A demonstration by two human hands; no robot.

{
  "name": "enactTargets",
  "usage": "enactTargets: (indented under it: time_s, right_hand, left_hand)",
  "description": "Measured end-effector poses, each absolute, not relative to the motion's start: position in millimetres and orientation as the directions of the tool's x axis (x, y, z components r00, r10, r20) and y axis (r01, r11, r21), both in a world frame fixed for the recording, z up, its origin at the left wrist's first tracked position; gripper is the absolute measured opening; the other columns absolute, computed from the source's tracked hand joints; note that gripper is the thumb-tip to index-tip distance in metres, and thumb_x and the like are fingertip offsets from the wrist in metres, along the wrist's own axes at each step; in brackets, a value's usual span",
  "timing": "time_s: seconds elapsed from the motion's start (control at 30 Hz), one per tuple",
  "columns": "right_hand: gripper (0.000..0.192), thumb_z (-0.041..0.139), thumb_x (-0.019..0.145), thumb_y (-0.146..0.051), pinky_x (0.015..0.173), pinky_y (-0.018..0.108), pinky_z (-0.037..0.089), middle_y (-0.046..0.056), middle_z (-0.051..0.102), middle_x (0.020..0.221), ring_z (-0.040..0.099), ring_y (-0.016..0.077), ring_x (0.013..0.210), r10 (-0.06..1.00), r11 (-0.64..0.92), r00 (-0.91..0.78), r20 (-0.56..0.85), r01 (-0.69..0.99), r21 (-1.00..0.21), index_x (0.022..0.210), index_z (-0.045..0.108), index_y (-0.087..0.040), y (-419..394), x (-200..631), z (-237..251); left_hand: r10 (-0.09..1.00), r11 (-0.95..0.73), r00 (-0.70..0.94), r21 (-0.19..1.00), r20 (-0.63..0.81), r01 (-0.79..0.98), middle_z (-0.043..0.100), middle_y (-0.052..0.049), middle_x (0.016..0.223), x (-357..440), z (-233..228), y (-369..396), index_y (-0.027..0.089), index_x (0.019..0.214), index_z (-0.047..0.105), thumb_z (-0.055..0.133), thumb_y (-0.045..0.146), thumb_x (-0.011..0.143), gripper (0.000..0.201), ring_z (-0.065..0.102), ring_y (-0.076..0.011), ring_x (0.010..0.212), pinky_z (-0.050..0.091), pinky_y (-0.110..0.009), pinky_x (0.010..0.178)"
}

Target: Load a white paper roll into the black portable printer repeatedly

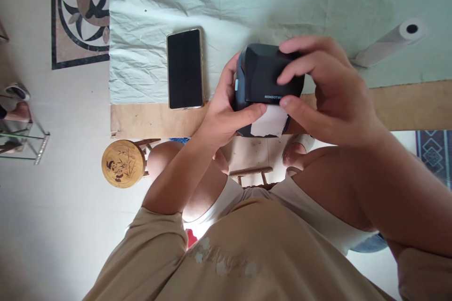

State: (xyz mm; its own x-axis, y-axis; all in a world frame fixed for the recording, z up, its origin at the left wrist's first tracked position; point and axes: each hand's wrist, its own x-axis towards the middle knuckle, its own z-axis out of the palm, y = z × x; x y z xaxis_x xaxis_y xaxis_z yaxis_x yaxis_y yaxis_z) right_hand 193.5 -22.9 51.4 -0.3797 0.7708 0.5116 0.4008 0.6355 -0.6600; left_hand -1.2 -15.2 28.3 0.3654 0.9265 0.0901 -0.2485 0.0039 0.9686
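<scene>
A dark label printer (263, 73) with "NIIMBOT" lettering is held up over the table's near edge. White paper (269, 121) with a ragged lower edge sticks out below its lid. My left hand (226, 108) is closed around the printer's left side, its thumb lying along the front by the paper. On the right, my right hand (328, 84) grips the printer, with fingertips on top of the lid and the thumb at the lid's front edge beside the paper. The printer's underside and some of the left fingers are hidden.
A tablet-like phone (185, 68) lies on the pale green cloth (247, 0), left of the printer. A white paper roll (391, 43) lies at the right. Below the table edge (155, 120) stands a round wooden stool (123, 163). Another person's foot (20, 112) shows at far left.
</scene>
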Motion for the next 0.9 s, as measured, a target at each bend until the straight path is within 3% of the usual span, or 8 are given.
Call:
enactTargets:
  time_s: [0.07,0.17,0.37,0.57,0.7,0.77,0.9]
  right_hand:
    - [0.04,0.058,0.079,-0.029,0.098,0.033,0.048,0.005,0.046,0.129,0.049,0.0155,0.12,0.839,0.534,-0.317,0.443,0.316,-0.784,0.117,0.045,-0.024,-21.3,191.4,48.6]
    - [0.066,0.065,0.073,-0.043,0.08,0.027,0.052,0.007,0.047,0.122,0.054,0.0133,0.101,0.885,0.391,-0.358,0.299,0.221,-0.893,0.128,0.033,-0.025,-18.0,188.4,44.1]
    - [0.065,0.066,0.073,-0.044,0.066,0.02,0.047,0.005,0.048,0.11,0.051,0.0083,0.086,0.87,0.356,-0.42,0.258,0.174,-0.918,0.125,0.032,-0.024,-15.0,187.8,41.3]
    - [0.065,0.066,0.074,-0.044,0.071,0.023,0.049,0.005,0.047,0.119,0.051,0.0109,0.095,0.872,0.396,-0.404,0.277,0.248,-0.884,0.127,0.033,-0.026,-20.0,187.7,46.5]
    - [0.066,0.063,0.075,-0.048,0.082,0.029,0.05,0.004,0.048,0.121,0.051,0.0132,0.1,0.91,0.336,-0.35,0.22,0.315,-0.888,0.129,0.033,-0.025,-21.6,186.9,47.1]
    - [0.065,0.062,0.076,-0.045,0.087,0.033,0.05,0.005,0.048,0.121,0.052,0.0145,0.102,0.927,0.326,-0.306,0.218,0.37,-0.87,0.13,0.035,-0.023,-22.0,187.5,46.4]
    - [0.06,0.062,0.076,-0.036,0.094,0.034,0.049,0.006,0.048,0.124,0.051,0.017,0.109,0.9,0.41,-0.301,0.315,0.342,-0.846,0.13,0.038,-0.021,-23.3,189.6,45.4]
  left_hand:
    - [0.918,-0.02,0.379,0.967,0.119,-0.256,0.054,-0.001,0.117,-2.3,28.5,-15.6,0.031,0.124,0.043,0.079,0.034,0.06,0.073,0.047,-0.0207,0.124,0.043,-0.029,0.102]
    - [0.912,-0.025,0.39,0.967,0.127,-0.255,0.056,-0.001,0.115,-3.1,33.2,-19.4,0.028,0.12,0.048,0.075,0.038,0.066,0.061,0.05,-0.0198,0.12,0.046,-0.027,0.096]
    - [0.925,0.046,0.378,0.973,0.044,-0.226,0.059,0.0,0.099,-1.6,43.8,-26.0,0.025,0.11,0.052,0.069,0.038,0.073,0.043,0.06,-0.0152,0.093,0.048,-0.022,0.071]
    - [0.928,0.074,0.369,0.948,0.048,-0.309,0.061,-0.001,0.099,0.0,45.7,-26.3,0.022,0.11,0.053,0.067,0.033,0.075,0.04,0.061,-0.0174,0.101,0.049,-0.023,0.077]
    - [0.935,0.138,0.355,0.91,0.01,-0.39,0.061,-0.002,0.106,3.3,47.0,-24.5,0.02,0.109,0.054,0.048,0.039,0.087,0.03,0.057,-0.0181,0.114,0.048,-0.027,0.094]
    - [0.931,0.198,0.362,0.89,-0.04,-0.412,0.063,-0.001,0.099,5.1,47.0,-22.9,0.019,0.104,0.055,0.037,0.037,0.092,0.028,0.056,-0.0178,0.118,0.047,-0.03,0.098]
    - [0.933,0.248,0.346,0.866,-0.094,-0.434,0.063,0.0,0.088,6.7,46.8,-21.1,0.02,0.103,0.056,0.033,0.032,0.095,0.028,0.057,-0.0173,0.117,0.048,-0.031,0.099]
